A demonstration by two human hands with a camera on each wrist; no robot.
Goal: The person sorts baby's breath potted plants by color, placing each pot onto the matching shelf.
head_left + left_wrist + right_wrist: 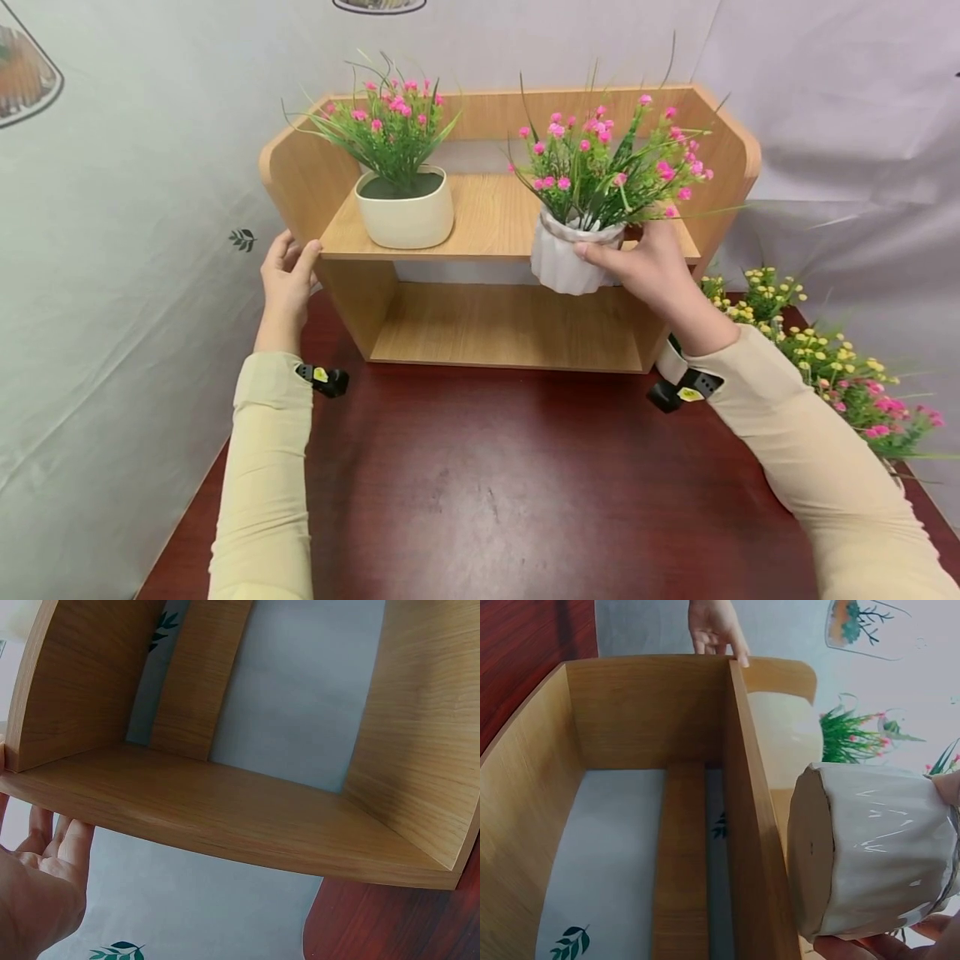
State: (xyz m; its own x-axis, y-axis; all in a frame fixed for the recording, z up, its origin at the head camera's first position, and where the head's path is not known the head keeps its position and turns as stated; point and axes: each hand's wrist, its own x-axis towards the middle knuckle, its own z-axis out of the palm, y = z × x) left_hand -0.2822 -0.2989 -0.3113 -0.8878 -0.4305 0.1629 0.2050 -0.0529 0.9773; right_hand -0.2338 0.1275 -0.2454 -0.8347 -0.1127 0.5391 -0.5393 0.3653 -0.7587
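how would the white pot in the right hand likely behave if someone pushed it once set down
The white pot has glossy sides, so it may feel slippery. Its flat base suggests it would likely slide rather than roll. The pink flowers spread wider than the pot, so a push up there might tip it.

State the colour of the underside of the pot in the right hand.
The pot's underside is light brown; the right wrist view shows it best.

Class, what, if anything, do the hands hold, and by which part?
The right hand holds the white pot by its sides, thumb near the rim; the left hand touches the wooden shelf.
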